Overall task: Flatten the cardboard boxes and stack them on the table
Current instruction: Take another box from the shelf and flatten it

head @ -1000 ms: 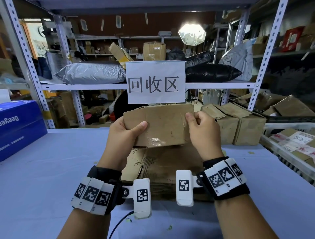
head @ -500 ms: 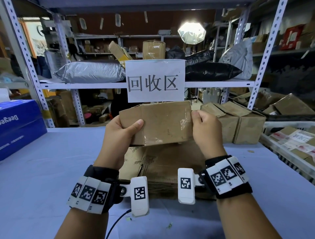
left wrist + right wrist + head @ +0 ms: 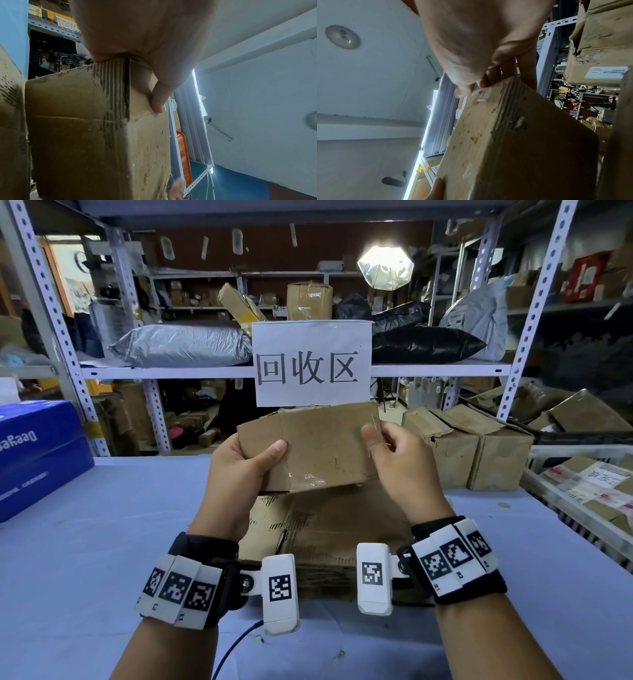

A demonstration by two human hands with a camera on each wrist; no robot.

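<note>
Left hand (image 3: 239, 470) grips the small cardboard box (image 3: 318, 446) at its left end, thumb across the front. Right hand (image 3: 400, 460) pinches the box's right edge, fingers curled. Box held in air above the flattened cardboard pile (image 3: 329, 529) on the table (image 3: 102, 542).

Taking the flattened stack (image 3: 329, 529) on the table (image 3: 102, 542) as your landmark: to its left you've got a wide open stretch of tabletop until the blue box (image 3: 37, 453) at the far left edge. To its right there's a narrower strip, hemmed in by the two upright cardboard boxes (image 3: 476, 446) behind-right and a white crate (image 3: 582, 508) at the edge. Right above it, the box (image 3: 308, 446) you're holding fills the gap; the paper sign (image 3: 311, 362) hangs just behind, maybe touching.
</note>
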